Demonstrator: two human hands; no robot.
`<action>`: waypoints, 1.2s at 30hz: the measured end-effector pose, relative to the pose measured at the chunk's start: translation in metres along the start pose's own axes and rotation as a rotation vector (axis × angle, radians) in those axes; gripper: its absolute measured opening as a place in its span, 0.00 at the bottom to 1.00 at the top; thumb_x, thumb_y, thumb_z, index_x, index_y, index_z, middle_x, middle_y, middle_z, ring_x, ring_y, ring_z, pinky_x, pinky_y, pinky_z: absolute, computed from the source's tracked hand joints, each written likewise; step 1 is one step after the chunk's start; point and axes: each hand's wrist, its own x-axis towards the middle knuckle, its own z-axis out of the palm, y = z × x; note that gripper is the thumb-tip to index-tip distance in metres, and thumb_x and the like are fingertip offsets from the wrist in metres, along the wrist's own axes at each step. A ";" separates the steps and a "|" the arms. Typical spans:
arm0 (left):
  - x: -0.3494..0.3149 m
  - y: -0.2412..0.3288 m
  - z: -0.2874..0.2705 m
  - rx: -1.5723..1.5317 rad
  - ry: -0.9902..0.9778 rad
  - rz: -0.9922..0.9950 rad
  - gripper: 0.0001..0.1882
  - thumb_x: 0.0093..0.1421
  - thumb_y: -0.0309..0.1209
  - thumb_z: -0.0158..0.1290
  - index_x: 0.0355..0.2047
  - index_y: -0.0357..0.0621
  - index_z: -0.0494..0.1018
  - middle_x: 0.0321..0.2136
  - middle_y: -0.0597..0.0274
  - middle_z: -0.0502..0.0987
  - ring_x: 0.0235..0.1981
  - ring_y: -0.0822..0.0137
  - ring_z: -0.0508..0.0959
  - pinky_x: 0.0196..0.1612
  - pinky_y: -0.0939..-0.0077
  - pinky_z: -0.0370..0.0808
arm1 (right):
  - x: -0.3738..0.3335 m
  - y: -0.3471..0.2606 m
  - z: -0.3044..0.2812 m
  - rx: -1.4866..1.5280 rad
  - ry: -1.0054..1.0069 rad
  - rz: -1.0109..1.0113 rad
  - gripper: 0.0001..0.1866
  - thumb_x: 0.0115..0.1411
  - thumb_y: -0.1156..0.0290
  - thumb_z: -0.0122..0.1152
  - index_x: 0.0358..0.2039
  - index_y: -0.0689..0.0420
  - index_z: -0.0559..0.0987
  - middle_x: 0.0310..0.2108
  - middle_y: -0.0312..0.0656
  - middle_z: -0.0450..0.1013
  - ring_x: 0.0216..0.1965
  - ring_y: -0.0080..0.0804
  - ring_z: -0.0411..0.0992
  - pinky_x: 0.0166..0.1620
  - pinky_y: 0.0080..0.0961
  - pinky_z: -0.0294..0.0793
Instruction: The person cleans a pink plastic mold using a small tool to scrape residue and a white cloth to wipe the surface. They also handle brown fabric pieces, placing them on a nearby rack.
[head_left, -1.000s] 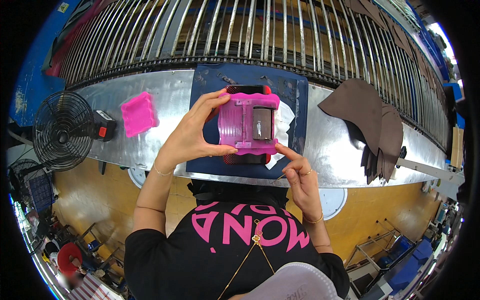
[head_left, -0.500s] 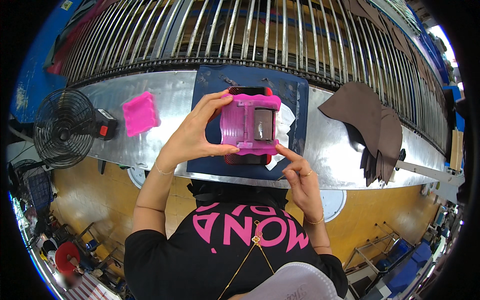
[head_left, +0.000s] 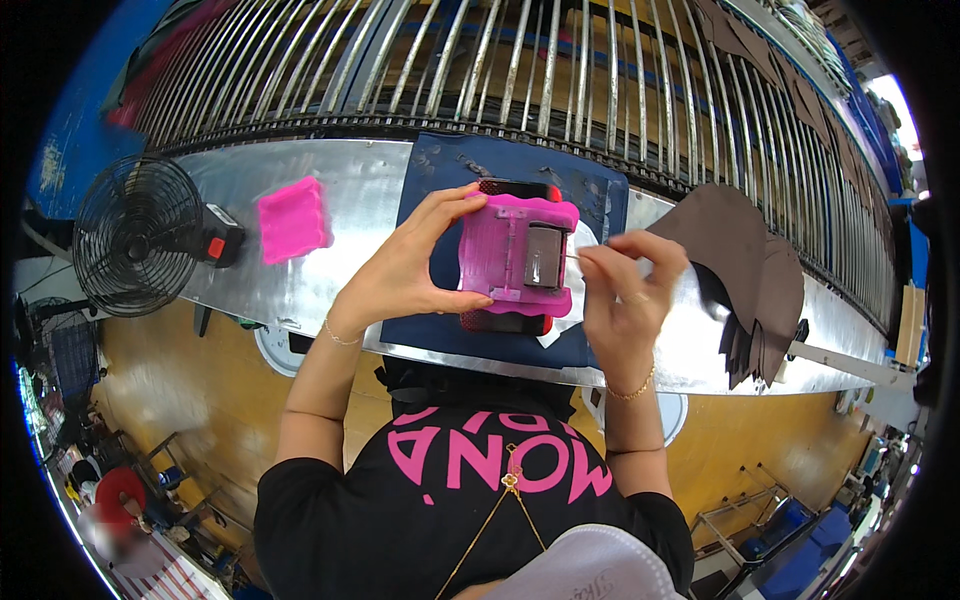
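Note:
My left hand (head_left: 405,262) grips a pink plastic frame with wavy edges (head_left: 484,250) from its left side, thumb near and fingers far. A dark, shiny rectangular block or roller (head_left: 543,258) sits in the frame's right half. Black parts with red ends (head_left: 502,322) stick out beyond the frame's far and near edges. My right hand (head_left: 630,305) pinches a thin needle-like metal piece (head_left: 571,256), its tip close to the dark block; whether it touches is unclear. Beneath lies a white sheet (head_left: 584,237), partly hidden, on a dark blue mat (head_left: 428,165).
A second pink wavy-edged piece (head_left: 293,222) lies on the metal table (head_left: 350,170) to the left, beside a black fan (head_left: 140,238). Brown cut pieces (head_left: 725,245) are stacked at the right. Metal bars of a rack (head_left: 470,65) run along the far edge.
My right hand has moved away from the frame's near right corner, farther out and rightward, bringing the thin metal piece beside the dark block. My left hand keeps its hold.

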 end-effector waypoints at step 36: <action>-0.002 -0.005 0.001 0.093 0.021 0.060 0.49 0.42 0.44 0.72 0.62 0.45 0.63 0.63 0.52 0.61 0.63 0.50 0.67 0.63 0.59 0.67 | -0.025 0.015 0.018 0.053 0.079 0.175 0.06 0.53 0.70 0.71 0.33 0.48 0.84 0.34 0.34 0.64 0.31 0.26 0.62 0.43 0.27 0.54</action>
